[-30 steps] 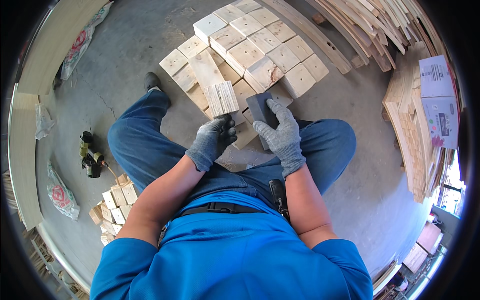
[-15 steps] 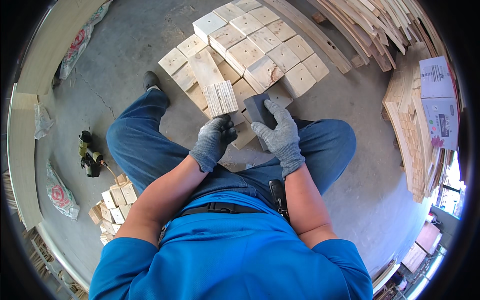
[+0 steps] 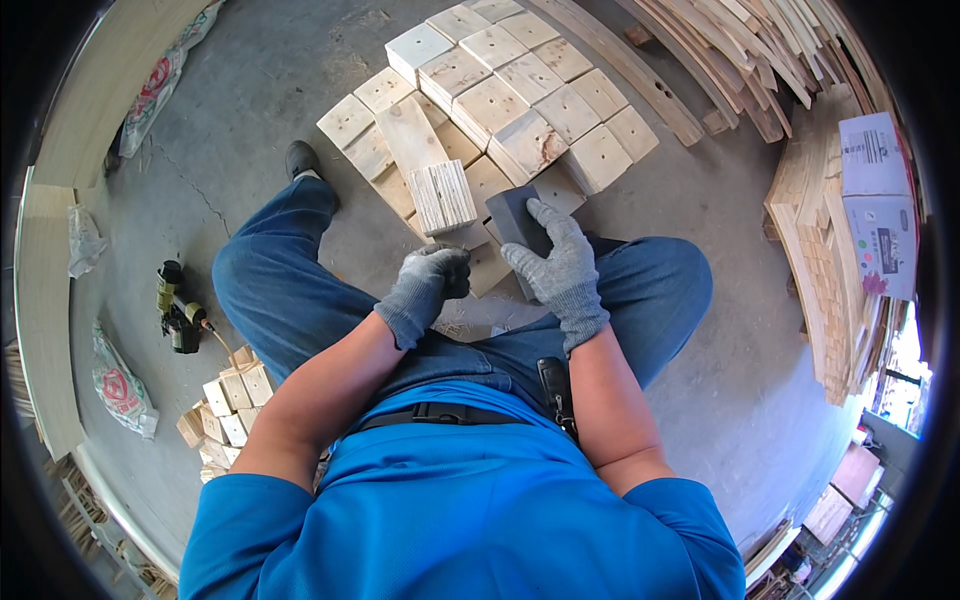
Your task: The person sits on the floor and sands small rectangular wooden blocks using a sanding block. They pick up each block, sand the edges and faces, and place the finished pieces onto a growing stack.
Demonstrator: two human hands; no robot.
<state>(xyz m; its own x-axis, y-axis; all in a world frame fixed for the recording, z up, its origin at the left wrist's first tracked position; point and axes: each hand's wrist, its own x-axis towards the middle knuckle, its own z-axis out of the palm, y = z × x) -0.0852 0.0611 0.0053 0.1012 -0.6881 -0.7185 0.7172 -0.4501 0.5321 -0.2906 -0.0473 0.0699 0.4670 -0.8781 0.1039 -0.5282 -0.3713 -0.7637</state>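
Note:
Both my hands wear grey knit gloves with darker fingers. My right hand (image 3: 553, 258) grips a dark grey rectangular block (image 3: 517, 226), thumb on one side and fingers along the other. To its left, my left hand (image 3: 430, 287) is closed like a fist, just below a light wooden block with ridged, layered edges (image 3: 442, 198); whatever its fingers hold, if anything, is hidden. That wooden block lies on the near end of a flat wooden board (image 3: 408, 135). Under and beyond them stands a stack of square wooden blocks (image 3: 492, 105), many with a small hole.
A nail gun (image 3: 178, 308) with a hose lies on the floor at left, near a pile of small wood blocks (image 3: 238, 402). Sacks (image 3: 122, 385) lie farther left. Long boards (image 3: 720, 60) and a carton (image 3: 880, 205) on stacked wood stand at right.
My left hand has drawn slightly down, away from the layered wooden block, and its fingers have curled tighter. My right hand with the dark block has hardly moved.

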